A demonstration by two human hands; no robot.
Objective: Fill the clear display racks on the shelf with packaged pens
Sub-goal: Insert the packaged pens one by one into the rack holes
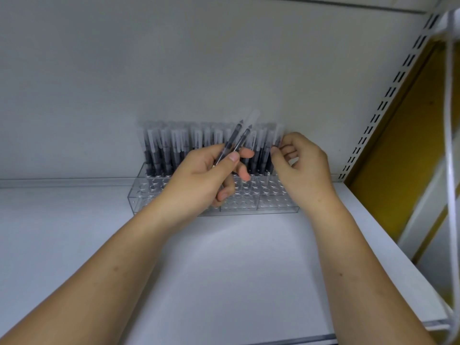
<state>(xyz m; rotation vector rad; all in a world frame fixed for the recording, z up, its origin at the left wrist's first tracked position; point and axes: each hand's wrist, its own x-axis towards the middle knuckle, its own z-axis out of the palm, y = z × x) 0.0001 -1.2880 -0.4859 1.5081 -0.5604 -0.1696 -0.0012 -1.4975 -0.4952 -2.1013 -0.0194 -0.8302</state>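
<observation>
Two packaged pens (239, 138) lay slanted in the left hand (206, 175), side by side, with their tips pointing up and to the right in front of the rack. The thumb pressed them from above against the curled index finger, and the remaining fingers were bent loosely beneath, one reaching toward the right hand. The right hand (303, 168) was raised just beside them with its back to the camera and its wrist bent. Its thumb and fingertips were drawn together in a pinch on a single pen (277, 138) at the right end of the rear row.

That pen stood among many upright pens (174, 150), which packed the back rows of the clear display rack (273, 202). Round holes showed in the rack's front rows, partly hidden behind the hands. The rack sat on the white shelf (224, 270), pushed against the pale back wall (199, 70).

Both bare forearms came up from the bottom edge and converged toward the rack. On the right, a slotted upright (388, 100) ran diagonally, with a yellow panel (398, 170) beyond it.
</observation>
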